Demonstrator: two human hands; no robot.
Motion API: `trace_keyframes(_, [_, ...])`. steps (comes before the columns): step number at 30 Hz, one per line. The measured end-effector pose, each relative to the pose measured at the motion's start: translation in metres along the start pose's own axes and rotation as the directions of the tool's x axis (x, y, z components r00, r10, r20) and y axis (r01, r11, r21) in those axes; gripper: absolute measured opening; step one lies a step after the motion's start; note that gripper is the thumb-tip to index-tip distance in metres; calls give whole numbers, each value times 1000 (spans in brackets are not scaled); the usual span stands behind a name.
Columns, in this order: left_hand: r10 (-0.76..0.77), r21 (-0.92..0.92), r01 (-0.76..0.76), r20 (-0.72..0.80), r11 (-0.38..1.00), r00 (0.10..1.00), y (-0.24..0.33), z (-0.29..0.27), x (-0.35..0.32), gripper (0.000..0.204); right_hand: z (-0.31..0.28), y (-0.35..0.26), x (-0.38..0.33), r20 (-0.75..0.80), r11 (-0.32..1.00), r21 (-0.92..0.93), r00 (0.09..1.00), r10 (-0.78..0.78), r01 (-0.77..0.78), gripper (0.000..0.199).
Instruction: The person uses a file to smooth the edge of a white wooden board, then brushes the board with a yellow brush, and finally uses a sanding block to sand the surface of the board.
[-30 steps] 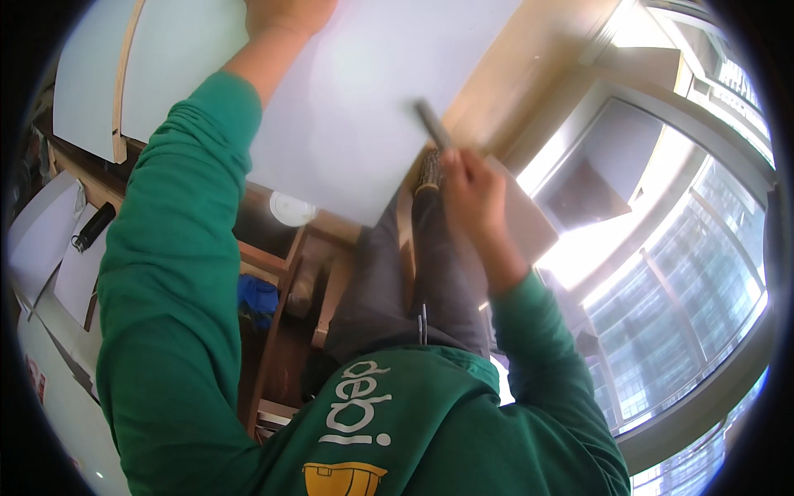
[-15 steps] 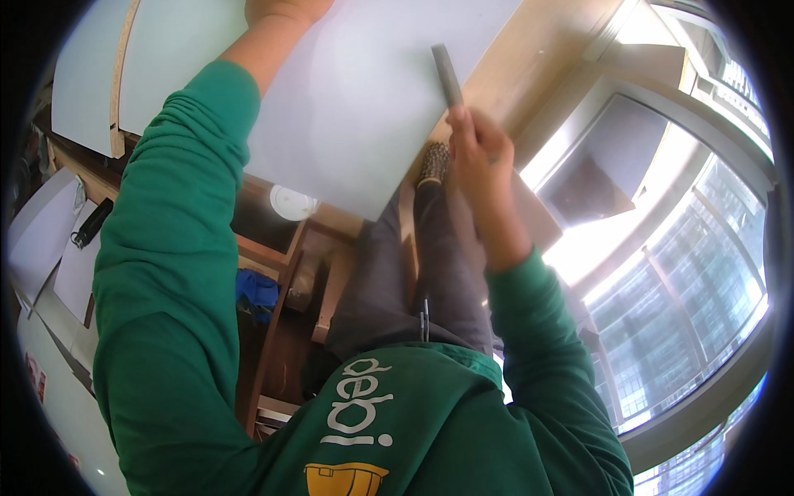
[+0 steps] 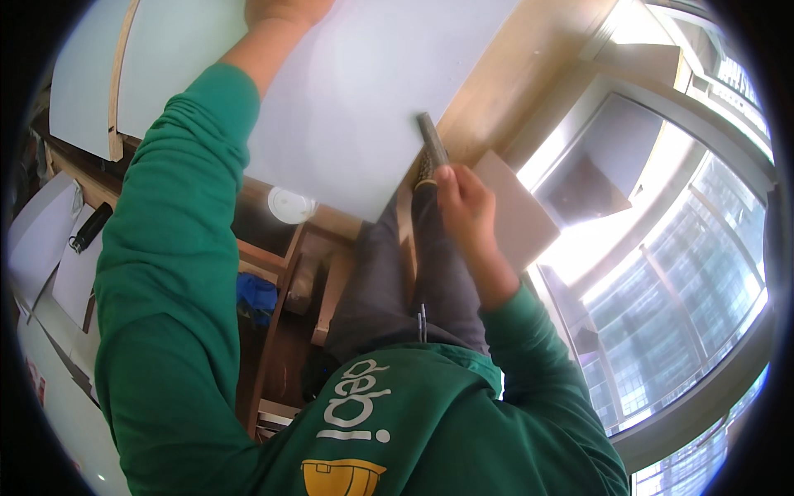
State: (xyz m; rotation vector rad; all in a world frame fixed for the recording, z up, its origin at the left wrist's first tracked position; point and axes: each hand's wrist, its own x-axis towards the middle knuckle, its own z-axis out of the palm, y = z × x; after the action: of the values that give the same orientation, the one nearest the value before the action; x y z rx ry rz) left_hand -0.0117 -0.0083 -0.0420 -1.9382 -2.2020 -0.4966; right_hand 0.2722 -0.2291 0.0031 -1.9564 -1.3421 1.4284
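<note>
Drawn bodyward, the right hand holds a grey bar over the panel edge; left grip unclear.

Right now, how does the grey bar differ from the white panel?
The grey bar is narrow and darker; the white panel is broad and paler. The panel runs past the picture's upper edge; the bar, held in the right grip, does not. Both look straight-edged.

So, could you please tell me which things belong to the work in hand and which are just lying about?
In use, it seems:
grey bar, in the right hand
white panel, with the left hand over it

Lying about, apparently:
white disc
blue bundle
black object, far left
</note>
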Motion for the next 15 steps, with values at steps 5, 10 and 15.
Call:
trace_keyframes(5, [-2, 8, 2, 1, 1000, 1000, 0, -3, 1, 58, -17, -41, 72, -21, 986, 148, 997, 75, -71, 31])
trace_keyframes(10, [2, 42, -2, -10, 999, 1000, -2, 4, -1, 58, 4, 15, 14, -86, 992, 0, 988, -125, 125, 39])
trace_keyframes(15, [-5, 4, 5, -26, 1000, 1000, -4, 0, -3, 57, -15, -41, 79, -50, 970, 234, 995, 83, -69, 39])
